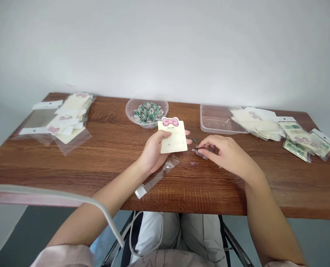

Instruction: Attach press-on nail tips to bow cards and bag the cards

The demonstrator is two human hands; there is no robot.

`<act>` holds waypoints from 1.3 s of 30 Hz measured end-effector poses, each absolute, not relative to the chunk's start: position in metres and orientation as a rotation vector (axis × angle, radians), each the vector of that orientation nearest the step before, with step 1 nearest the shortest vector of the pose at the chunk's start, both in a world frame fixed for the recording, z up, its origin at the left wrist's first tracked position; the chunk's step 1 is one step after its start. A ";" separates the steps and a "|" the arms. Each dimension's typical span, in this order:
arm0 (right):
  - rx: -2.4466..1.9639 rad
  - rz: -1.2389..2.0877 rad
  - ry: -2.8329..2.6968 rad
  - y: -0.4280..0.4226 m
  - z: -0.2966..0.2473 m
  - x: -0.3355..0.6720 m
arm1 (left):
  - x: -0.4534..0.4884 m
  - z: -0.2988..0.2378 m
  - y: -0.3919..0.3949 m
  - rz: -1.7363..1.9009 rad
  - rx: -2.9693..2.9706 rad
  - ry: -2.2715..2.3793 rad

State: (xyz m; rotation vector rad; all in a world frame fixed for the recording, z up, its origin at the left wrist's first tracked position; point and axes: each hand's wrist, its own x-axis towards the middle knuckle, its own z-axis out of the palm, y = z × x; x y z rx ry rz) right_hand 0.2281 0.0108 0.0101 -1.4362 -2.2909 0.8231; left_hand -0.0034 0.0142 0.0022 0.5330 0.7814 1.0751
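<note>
Card (174,138) with a pink bow on top sits in the person's left hand (153,152), held over the wooden table (109,163). The thumb presses on its front, and the fingers curl behind it. It looks light and thin, a bit stiff but easy to bend, so the side edge seems the best place to hold it. The right hand (223,154) is just beside the card, and its fingertips (206,142) are pressed together, pinching a tiny shiny piece (200,153). That piece is too small to tell what it is. It looks slippery and easy to drop. A small green bit (194,140) and a pink bit (193,163) lie near it. A clear plastic bag (165,171) lies by the left wrist. Farther back are a round clear bowl (131,111) of green pieces, a clear plastic tray (209,128), and piles of bags (56,124) at both sides.
</note>
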 end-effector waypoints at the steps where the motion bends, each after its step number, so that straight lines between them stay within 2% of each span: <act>1: -1.474 0.834 -2.275 0.011 0.011 0.230 | -0.004 0.003 0.014 1.082 0.528 0.781; 9: -1.618 0.855 -2.278 0.014 0.012 0.246 | -0.008 0.004 0.013 1.043 0.540 0.757; 15: -1.672 0.718 -2.474 0.013 0.000 0.233 | -0.006 0.003 0.013 1.070 0.536 0.806; 27: -1.394 0.596 -2.489 0.015 -0.002 0.231 | -0.005 0.005 0.013 1.048 0.546 0.882; 33: -1.583 0.739 -2.414 0.012 0.009 0.246 | -0.005 0.004 0.013 1.045 0.551 0.892; 39: -1.589 0.856 -2.500 0.011 0.006 0.253 | -0.005 0.004 0.012 1.027 0.557 0.899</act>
